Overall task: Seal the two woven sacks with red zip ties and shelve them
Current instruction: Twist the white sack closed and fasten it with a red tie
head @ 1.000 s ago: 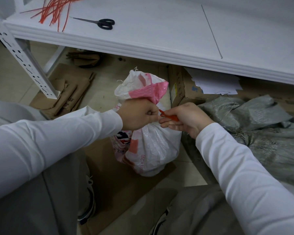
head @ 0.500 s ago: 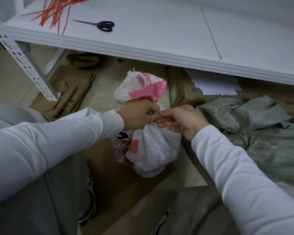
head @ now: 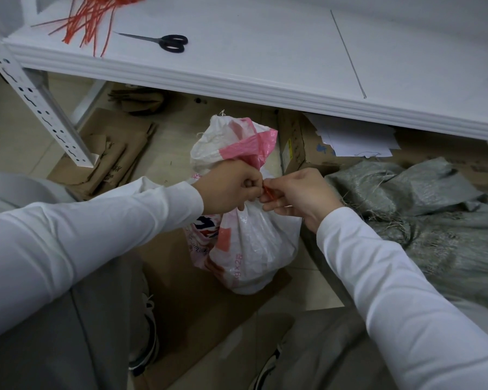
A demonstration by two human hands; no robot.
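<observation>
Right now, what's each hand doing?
Left hand: closed, gripping the white sack by its gathered neck.
Right hand: closed, pinching the red zip tie at that neck.

We can read only one marking with any confidence: on the white woven sack [head: 254, 249] at the centre of the frame, low on its front, pale red characters run up the cloth and look like "9x25", with the first character partly lost in a fold. Left of that, the sack carries a blue and red printed emblem whose letters we cannot make out. The cardboard box [head: 302, 153] right of centre bears a yellowish label and a blue mark, both too small to read. Dark print on the flattened cardboard [head: 110, 153] at the left is illegible
</observation>
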